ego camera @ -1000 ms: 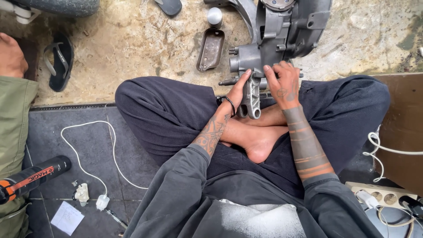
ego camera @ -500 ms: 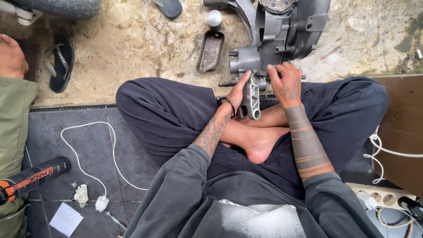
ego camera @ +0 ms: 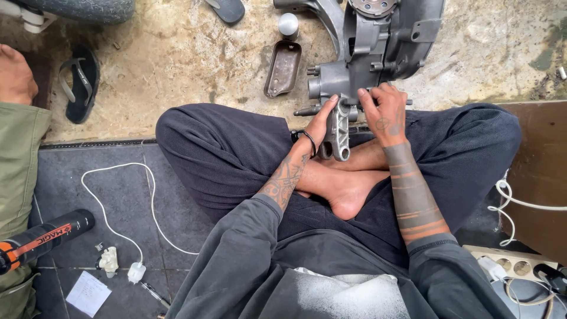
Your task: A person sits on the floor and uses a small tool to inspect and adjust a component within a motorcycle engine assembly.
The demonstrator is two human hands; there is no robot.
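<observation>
I sit cross-legged in dark trousers, bare feet tucked under my forearms. A grey cast-metal engine casing [ego camera: 378, 47] stands on the concrete in front of my knees. A grey metal bracket [ego camera: 340, 130] with holes hangs down from its lower edge. My left hand [ego camera: 322, 124] grips the bracket's left side, a black band on the wrist. My right hand [ego camera: 387, 112] rests fingers on the casing's lower edge just right of the bracket, pinching at a small fitting there.
A rusty oblong metal tray [ego camera: 283, 68] and a small silver cap [ego camera: 288, 25] lie left of the casing. Black sandal [ego camera: 80, 82], white cable [ego camera: 118, 212], black-and-orange can [ego camera: 41, 239], paper slip [ego camera: 88, 292] at left. Another person's green-clad leg [ego camera: 18, 171] at far left. A power strip [ego camera: 514, 266] sits right.
My hands have shifted only slightly at the bracket; the right hand's fingers have moved a little along the casing's lower edge. Everything else stays in place.
</observation>
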